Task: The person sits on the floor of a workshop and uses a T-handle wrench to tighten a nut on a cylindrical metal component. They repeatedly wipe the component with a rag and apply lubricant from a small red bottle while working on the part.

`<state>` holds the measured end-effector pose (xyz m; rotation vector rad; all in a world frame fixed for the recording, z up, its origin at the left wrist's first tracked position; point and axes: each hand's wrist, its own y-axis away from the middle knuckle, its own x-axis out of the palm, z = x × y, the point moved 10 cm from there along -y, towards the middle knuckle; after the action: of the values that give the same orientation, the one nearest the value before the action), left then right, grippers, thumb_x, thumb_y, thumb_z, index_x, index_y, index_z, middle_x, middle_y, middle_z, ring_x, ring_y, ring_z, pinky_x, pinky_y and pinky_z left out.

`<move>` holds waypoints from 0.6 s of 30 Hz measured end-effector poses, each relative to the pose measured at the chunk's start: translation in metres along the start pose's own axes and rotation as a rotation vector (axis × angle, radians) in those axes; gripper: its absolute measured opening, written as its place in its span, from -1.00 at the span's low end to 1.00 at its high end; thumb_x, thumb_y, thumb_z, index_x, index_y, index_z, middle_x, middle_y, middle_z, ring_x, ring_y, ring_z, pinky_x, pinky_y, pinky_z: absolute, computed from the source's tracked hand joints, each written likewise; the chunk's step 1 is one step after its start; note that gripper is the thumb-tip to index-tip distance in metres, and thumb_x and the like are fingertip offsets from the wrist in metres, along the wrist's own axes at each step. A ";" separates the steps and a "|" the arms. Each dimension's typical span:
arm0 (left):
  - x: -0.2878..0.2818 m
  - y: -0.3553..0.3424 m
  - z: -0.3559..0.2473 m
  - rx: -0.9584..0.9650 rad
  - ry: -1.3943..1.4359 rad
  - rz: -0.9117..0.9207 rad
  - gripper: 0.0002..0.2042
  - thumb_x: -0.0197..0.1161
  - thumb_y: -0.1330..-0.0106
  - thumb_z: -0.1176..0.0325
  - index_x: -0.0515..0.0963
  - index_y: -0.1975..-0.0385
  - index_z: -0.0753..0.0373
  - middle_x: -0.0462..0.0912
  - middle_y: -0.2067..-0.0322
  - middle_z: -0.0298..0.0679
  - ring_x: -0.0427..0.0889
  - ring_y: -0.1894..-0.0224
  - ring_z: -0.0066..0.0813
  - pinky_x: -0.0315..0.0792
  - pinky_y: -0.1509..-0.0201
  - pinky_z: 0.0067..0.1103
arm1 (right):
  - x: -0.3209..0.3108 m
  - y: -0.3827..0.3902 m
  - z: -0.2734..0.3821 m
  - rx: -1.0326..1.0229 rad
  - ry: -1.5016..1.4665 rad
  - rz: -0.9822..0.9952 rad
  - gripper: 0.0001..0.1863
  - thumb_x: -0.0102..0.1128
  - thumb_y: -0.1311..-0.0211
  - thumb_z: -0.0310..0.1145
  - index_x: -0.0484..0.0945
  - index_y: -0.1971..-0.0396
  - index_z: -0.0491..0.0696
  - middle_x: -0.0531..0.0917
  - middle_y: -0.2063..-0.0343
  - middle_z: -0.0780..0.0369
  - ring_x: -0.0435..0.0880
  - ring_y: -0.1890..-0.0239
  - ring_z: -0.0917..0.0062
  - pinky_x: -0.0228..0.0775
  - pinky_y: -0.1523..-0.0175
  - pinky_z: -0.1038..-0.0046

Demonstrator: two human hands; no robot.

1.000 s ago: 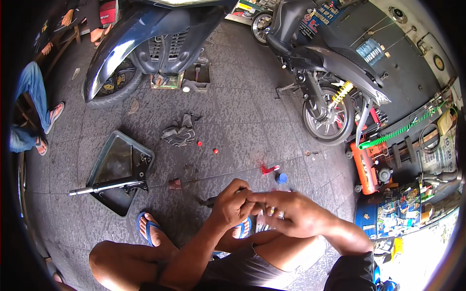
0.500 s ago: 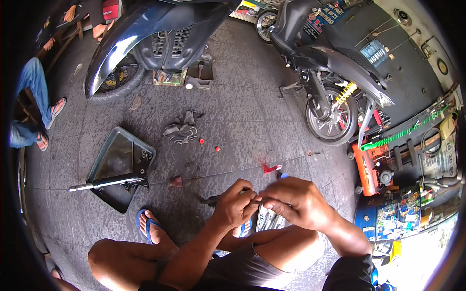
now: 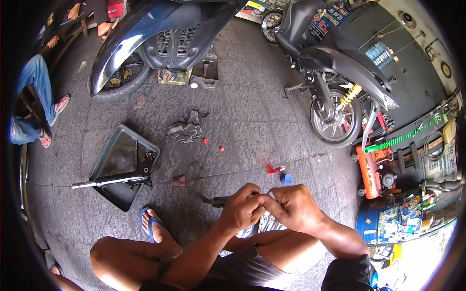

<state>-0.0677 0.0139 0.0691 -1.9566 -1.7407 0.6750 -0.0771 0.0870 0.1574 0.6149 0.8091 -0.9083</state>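
Observation:
My left hand and my right hand meet in front of my knees, thumbs and fingertips pressed together. Both are closed around something small, mostly hidden by the fingers. Beyond my right hand lie a round blue cap and a small red piece with a pale end on a red stain. Partly covered by my hands, a case of metal tools sits below them. A dark rod-like thing sticks out left of my left hand.
A black tray at left holds a fork leg. Grey gloves, a red cap and another red cap lie ahead. A scooter and a motorcycle stand beyond. An orange compressor is at right.
My right hand has turned and closed in against my left. The thin piece that showed between my fingertips is now hidden. The blue cap shows more fully.

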 end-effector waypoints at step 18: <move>-0.005 -0.001 0.006 -0.055 0.035 -0.002 -0.82 0.43 -0.07 0.49 0.58 0.35 0.28 0.53 0.27 -0.17 0.64 0.39 -0.25 0.53 0.37 -0.43 | 0.006 0.013 0.002 0.225 -0.222 0.071 -0.59 0.25 -0.33 -0.35 0.52 -0.13 -0.16 0.61 0.65 0.20 0.64 0.61 0.36 0.48 0.44 0.32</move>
<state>-0.0727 0.0088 0.0651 -1.9908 -1.7583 0.5946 -0.0633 0.0891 0.1548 0.7200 0.4867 -0.9903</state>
